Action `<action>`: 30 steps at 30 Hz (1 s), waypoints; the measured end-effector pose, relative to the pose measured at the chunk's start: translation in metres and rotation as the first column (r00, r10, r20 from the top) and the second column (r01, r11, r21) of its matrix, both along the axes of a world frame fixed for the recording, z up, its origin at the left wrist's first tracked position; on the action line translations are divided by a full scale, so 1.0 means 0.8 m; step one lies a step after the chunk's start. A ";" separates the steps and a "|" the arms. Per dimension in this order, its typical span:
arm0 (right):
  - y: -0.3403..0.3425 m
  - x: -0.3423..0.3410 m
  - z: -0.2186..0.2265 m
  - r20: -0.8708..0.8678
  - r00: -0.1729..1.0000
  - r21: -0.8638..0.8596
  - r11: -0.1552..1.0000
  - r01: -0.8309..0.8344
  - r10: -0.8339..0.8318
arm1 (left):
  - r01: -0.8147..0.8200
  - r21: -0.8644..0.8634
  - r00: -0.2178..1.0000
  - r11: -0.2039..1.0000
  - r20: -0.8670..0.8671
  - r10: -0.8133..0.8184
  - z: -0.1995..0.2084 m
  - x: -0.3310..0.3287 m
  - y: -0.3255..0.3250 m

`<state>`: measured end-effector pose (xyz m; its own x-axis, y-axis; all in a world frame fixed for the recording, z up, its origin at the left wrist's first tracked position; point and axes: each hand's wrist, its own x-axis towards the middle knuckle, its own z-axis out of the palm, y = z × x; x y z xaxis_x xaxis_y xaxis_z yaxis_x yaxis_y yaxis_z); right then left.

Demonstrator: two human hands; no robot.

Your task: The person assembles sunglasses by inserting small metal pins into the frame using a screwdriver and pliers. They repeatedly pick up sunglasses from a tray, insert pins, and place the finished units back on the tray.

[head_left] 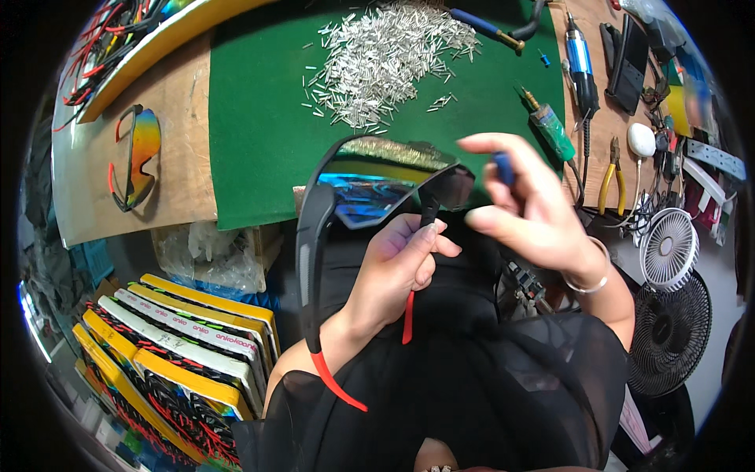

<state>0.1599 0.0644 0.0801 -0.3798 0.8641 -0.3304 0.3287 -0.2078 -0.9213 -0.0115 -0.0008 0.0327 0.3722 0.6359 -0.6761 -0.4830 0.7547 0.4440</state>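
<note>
The left hand (397, 263) pinches the sunglasses (370, 185) at the hinge, steadying the frame just below the right hand (523, 204), which grips a small blue tool (503, 167) (tip hidden) above that joint.

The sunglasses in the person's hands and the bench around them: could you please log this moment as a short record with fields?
left hand: left hand grips the black sport sunglasses at one hinge
right hand: right hand pinches a small blue tool beside the lens
glasses: mirrored lens, black arms with red tips
work surface: green mat bearing a heap of small metal pins
nearby: second pair of sunglasses on the wooden bench, yellow-handled pliers, small white fan
</note>
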 end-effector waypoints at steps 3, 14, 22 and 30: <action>0.006 -0.016 -0.031 0.036 0.999 0.115 0.993 0.018 -0.022 | 0.012 0.017 1.000 1.000 -0.027 -0.011 0.004 -0.003 -0.003; 0.004 -0.026 -0.036 -0.091 0.996 0.229 0.973 0.018 0.003 | 0.001 -0.028 0.999 1.000 0.052 0.000 -0.003 -0.002 -0.004; 0.016 -0.013 -0.022 -0.228 0.966 -0.400 0.916 0.020 -0.120 | 0.042 0.542 0.934 0.839 -0.320 0.160 0.001 -0.035 0.028; 0.001 -0.016 -0.029 -0.200 0.956 -0.342 0.899 -0.272 0.213 | -0.232 0.388 0.922 0.892 -0.205 0.330 0.007 -0.054 0.041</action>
<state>0.1473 0.0654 0.0569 -0.6334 0.5701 -0.5232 0.2722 -0.4688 -0.8403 -0.0543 0.0322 0.0380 -0.0150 0.8995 -0.4367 -0.4824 0.3760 0.7911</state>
